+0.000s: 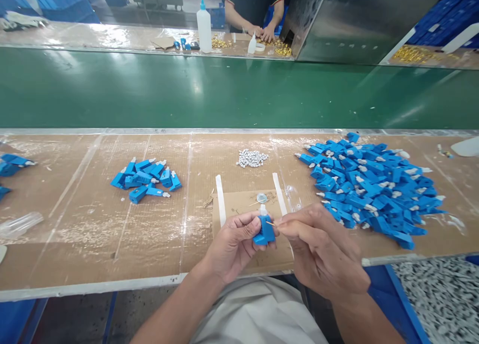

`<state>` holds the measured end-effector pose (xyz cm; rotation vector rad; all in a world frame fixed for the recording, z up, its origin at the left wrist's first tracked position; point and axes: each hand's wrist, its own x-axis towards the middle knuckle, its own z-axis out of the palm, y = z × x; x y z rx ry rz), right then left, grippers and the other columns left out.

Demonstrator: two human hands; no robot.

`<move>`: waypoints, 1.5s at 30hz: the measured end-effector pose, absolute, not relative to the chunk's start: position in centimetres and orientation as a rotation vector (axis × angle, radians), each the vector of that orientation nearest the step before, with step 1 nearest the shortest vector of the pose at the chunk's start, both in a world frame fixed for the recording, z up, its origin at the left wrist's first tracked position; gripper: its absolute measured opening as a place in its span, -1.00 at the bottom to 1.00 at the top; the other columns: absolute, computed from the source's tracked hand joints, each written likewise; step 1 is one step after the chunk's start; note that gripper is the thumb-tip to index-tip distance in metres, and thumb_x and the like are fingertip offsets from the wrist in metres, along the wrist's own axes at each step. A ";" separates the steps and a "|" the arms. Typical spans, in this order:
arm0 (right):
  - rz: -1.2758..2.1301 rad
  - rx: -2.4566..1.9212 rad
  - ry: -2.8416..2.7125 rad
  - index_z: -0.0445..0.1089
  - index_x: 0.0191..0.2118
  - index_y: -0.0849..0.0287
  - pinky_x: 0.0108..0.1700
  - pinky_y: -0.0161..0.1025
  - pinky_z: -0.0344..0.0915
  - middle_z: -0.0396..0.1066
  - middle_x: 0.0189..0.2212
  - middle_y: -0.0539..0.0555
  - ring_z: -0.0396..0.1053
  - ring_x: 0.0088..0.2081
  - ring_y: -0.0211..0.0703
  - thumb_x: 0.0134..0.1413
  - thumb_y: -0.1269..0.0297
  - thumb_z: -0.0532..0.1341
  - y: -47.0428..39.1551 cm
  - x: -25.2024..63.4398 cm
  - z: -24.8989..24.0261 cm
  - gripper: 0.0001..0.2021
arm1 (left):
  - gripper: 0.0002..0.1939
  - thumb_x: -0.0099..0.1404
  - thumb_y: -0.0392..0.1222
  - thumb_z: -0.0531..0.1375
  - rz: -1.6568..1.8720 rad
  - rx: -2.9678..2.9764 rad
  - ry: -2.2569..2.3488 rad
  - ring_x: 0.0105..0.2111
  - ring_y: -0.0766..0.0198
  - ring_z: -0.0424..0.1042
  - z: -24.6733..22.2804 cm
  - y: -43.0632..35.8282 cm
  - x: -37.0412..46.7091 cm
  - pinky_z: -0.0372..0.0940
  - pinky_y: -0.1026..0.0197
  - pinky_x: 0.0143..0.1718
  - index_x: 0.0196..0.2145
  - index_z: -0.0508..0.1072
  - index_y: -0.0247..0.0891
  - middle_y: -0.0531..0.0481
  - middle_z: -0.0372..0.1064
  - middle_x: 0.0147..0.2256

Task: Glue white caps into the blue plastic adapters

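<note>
Between the thumb and fingers of my left hand (234, 244) is a blue plastic part (265, 232) with a whitish tip pointing away from me. My right hand (324, 249) pinches a thin wooden toothpick (270, 224), its end touching or very close to the face of the blue part. Just beyond them, a small round dish (261, 198) with something clear or pale in it sits on a cardboard piece (239, 200). Another thin stick (254, 203) lies by the dish. Farther off is a little pile of small grey-white pieces (252, 158).
A large heap of blue parts (374, 184) lies right, a smaller group (145, 177) left. Behind the table runs a green belt (224, 89). Across it, a person's hands (262, 32) work near a white bottle (204, 27). A blue bin (407, 304) of grey pieces stands lower right.
</note>
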<state>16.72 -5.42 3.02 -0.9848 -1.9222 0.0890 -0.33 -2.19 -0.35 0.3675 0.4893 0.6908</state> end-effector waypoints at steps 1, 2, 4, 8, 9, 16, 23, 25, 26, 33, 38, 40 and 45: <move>0.103 -0.981 -1.922 0.43 -0.04 0.29 -0.31 -0.14 0.37 0.54 -0.21 0.18 0.44 -0.26 -0.09 0.09 0.73 0.22 -5.4 16.7 3.0 -0.65 | -0.75 0.28 -0.15 0.34 0.693 0.361 0.487 -0.44 0.37 0.47 -0.5 -2.2 -0.4 0.34 0.41 -0.39 -0.25 0.61 -0.46 -0.13 0.50 -0.36; 0.117 -0.978 -1.908 0.44 -0.05 0.28 -0.30 -0.14 0.38 0.54 -0.21 0.17 0.45 -0.26 -0.10 0.09 0.73 0.22 -5.4 16.7 2.9 -0.66 | -0.76 0.28 -0.15 0.34 0.695 0.350 0.486 -0.44 0.36 0.48 -0.7 -2.1 -0.4 0.35 0.40 -0.38 -0.25 0.60 -0.46 -0.13 0.50 -0.36; 0.146 -0.981 -1.836 0.45 -0.07 0.25 -0.28 -0.14 0.40 0.53 -0.21 0.15 0.47 -0.24 -0.09 0.11 0.72 0.21 -5.4 16.7 2.9 -0.67 | -0.73 0.25 -0.14 0.37 0.695 0.319 0.485 -0.42 0.32 0.50 -1.0 -2.1 -0.5 0.36 0.37 -0.37 -0.23 0.60 -0.45 -0.14 0.51 -0.35; 0.149 -1.044 -1.620 0.49 -0.12 0.18 -0.28 -0.15 0.38 0.48 -0.28 0.09 0.45 -0.24 -0.08 0.11 0.70 0.23 -5.7 17.1 3.1 -0.68 | -0.66 0.15 -0.14 0.44 0.691 0.269 0.494 -0.41 0.29 0.52 -1.3 -1.9 -0.8 0.35 0.39 -0.38 -0.20 0.59 -0.46 -0.15 0.52 -0.34; 0.159 -1.077 -1.583 0.50 -0.13 0.15 -0.28 -0.15 0.38 0.47 -0.29 0.08 0.45 -0.24 -0.07 0.12 0.69 0.23 -5.8 17.3 3.0 -0.69 | -0.67 0.15 -0.15 0.44 0.694 0.261 0.497 -0.41 0.29 0.52 -1.2 -1.9 -0.9 0.35 0.39 -0.39 -0.21 0.59 -0.46 -0.15 0.52 -0.34; 0.496 -1.246 -1.766 0.49 -0.07 0.11 -0.15 -0.13 0.36 0.42 -0.22 0.08 0.43 -0.16 -0.08 0.26 0.56 0.20 -6.7 18.4 -0.2 -0.76 | -0.68 0.10 -0.19 0.46 0.727 0.219 0.525 -0.43 0.30 0.52 -0.6 -1.3 -2.1 0.38 0.40 -0.39 -0.23 0.59 -0.45 -0.14 0.54 -0.34; 0.506 -1.317 -1.815 0.48 0.03 0.11 -0.10 -0.16 0.35 0.43 -0.17 0.09 0.43 -0.12 -0.12 0.36 0.45 0.14 -5.1 19.3 -0.8 -0.75 | -0.65 0.06 -0.20 0.48 0.771 0.210 0.551 -0.44 0.31 0.52 -0.1 -0.7 -3.6 0.36 0.43 -0.45 -0.22 0.58 -0.44 -0.13 0.52 -0.35; 0.449 -1.360 -1.834 0.50 -0.05 0.10 -0.15 -0.20 0.34 0.46 -0.21 0.06 0.43 -0.18 -0.14 0.35 0.39 0.18 -2.8 19.9 -0.2 -0.83 | -0.67 0.09 -0.19 0.47 0.802 0.215 0.581 -0.44 0.32 0.52 -0.1 -0.5 -4.1 0.36 0.43 -0.45 -0.22 0.58 -0.43 -0.12 0.52 -0.35; 0.442 -1.386 -1.862 0.50 -0.10 0.10 -0.19 -0.21 0.33 0.47 -0.24 0.05 0.43 -0.22 -0.16 0.35 0.36 0.19 -1.4 19.9 -0.1 -0.86 | -0.67 0.11 -0.19 0.46 0.822 0.221 0.599 -0.44 0.32 0.52 -0.2 -0.4 -4.3 0.35 0.42 -0.45 -0.22 0.58 -0.43 -0.12 0.52 -0.35; 0.337 -1.443 -2.264 0.49 -0.18 0.19 -0.20 -0.22 0.32 0.48 -0.25 0.08 0.44 -0.23 -0.12 0.29 0.43 0.22 9.4 16.6 -1.0 -0.91 | -0.75 0.22 -0.16 0.40 0.932 0.234 0.666 -0.40 0.35 0.46 -1.6 -0.1 -5.2 0.38 0.34 -0.34 -0.21 0.58 -0.41 -0.13 0.51 -0.32; 0.274 -1.457 -2.409 0.52 -0.19 0.17 -0.18 -0.20 0.29 0.46 -0.21 0.12 0.43 -0.21 -0.08 0.30 0.37 0.22 12.3 15.1 -1.7 -0.90 | -0.76 0.20 -0.17 0.41 0.947 0.177 0.681 -0.42 0.35 0.46 -1.9 -0.3 -5.5 0.37 0.34 -0.35 -0.24 0.60 -0.39 -0.13 0.51 -0.33; 0.255 -1.468 -2.456 0.52 -0.18 0.17 -0.18 -0.20 0.28 0.45 -0.20 0.12 0.43 -0.20 -0.09 0.32 0.34 0.21 12.7 15.1 -2.1 -0.88 | -0.78 0.21 -0.17 0.40 0.941 0.161 0.683 -0.43 0.34 0.46 -1.9 -0.3 -5.4 0.38 0.33 -0.36 -0.24 0.60 -0.39 -0.14 0.51 -0.34; 0.214 -1.514 -2.532 0.51 -0.16 0.16 -0.20 -0.21 0.26 0.44 -0.20 0.11 0.43 -0.21 -0.11 0.38 0.29 0.15 13.2 14.9 -2.9 -0.82 | -0.75 0.19 -0.15 0.42 0.929 0.119 0.674 -0.44 0.32 0.46 -2.2 -0.5 -5.2 0.38 0.31 -0.37 -0.24 0.62 -0.39 -0.15 0.51 -0.35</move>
